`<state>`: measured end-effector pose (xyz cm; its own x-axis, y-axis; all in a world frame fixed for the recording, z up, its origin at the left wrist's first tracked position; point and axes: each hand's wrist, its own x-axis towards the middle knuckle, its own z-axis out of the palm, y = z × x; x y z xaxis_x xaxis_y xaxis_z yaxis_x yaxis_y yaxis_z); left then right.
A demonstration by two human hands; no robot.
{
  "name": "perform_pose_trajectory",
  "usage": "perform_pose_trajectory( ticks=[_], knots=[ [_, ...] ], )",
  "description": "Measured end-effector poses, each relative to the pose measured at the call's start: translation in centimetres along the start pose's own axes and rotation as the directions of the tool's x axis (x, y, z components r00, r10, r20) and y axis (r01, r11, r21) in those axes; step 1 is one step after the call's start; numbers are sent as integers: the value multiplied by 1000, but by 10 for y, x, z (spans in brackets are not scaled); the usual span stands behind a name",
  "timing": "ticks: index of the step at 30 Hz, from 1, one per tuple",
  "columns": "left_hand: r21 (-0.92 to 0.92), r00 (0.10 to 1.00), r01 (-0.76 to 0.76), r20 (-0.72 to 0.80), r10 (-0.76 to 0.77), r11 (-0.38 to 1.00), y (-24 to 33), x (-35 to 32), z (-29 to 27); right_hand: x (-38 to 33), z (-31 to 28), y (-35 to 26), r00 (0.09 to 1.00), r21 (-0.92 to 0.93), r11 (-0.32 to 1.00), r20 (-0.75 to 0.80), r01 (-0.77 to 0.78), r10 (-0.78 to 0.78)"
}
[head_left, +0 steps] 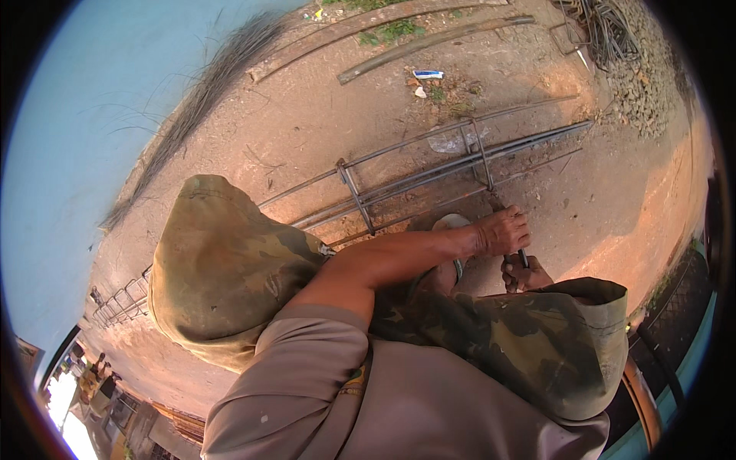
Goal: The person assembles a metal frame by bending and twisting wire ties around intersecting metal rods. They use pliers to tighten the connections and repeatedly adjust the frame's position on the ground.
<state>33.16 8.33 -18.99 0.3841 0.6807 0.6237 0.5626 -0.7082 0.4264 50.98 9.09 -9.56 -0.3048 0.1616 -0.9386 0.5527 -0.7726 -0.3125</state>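
My left arm reaches across in front of my knees, and my left hand (504, 231) is closed in a fist just beyond my foot. From behind my right knee comes my right hand (526, 274), its fingers curled. A dark, thin bar-like tool (524, 258) runs between the two hands, gripped by both; its kind is mostly hidden by the fingers. Just past my left hand lies a long steel rebar cage (414, 181) on the ground, with square stirrups (354, 198) around its bars. One stirrup (484, 157) stands close to my left hand.
A bundle of thin wires or rods (207, 84) lies along the blue wall (84, 92). Wooden planks (437, 47) rest at the far side, with bent steel pieces (609, 34) and a gravel heap (652, 84) at far right. More stirrups (123, 301) stand at left.
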Motion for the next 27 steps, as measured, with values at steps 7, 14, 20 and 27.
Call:
perform_pose_trajectory(
  ticks=[7, 14, 20, 27],
  knots=[
    [-275, 715, 303, 699, -27, 912, -14, 47, -17, -33, -4, -26, 863, -637, 764, -438, -100, -253],
    [-262, 565, 388, 825, -3, 884, -17, 72, -38, -20, 0, 10, 877, -582, 813, -391, 0, -281],
    [-290, 459, 330, 881, 116, 898, -17, 60, -29, -10, -21, 15, 984, -410, 902, -50, 135, -170],
    [-277, 229, 592, 958, 172, 757, -32, 98, -18, 0, -46, 34, 803, -568, 598, 212, 565, -557]
  ],
)
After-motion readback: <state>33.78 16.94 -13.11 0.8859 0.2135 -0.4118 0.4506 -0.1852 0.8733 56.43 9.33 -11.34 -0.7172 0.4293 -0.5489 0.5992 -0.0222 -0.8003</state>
